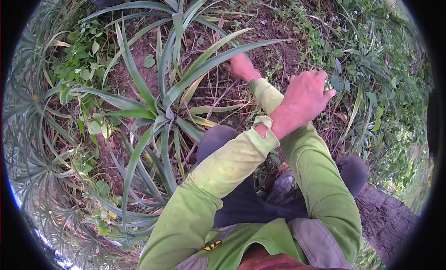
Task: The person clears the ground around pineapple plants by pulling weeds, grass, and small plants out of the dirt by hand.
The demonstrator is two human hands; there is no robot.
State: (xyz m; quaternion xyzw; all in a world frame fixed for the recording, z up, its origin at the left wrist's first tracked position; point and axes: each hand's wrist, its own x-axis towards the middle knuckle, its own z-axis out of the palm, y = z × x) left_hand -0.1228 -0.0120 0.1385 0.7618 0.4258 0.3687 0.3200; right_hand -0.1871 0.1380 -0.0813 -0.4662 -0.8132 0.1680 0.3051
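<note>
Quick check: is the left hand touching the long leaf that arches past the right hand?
Apart. The head view shows ground between the left hand and the long leaf, even at the leaf's tip.

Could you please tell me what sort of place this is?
It looks like an outdoor growing plot, possibly a pineapple field: spiky rosette plants with long, narrow leaves stand in bare brown soil, with broad-leaved weeds growing among them.
</note>
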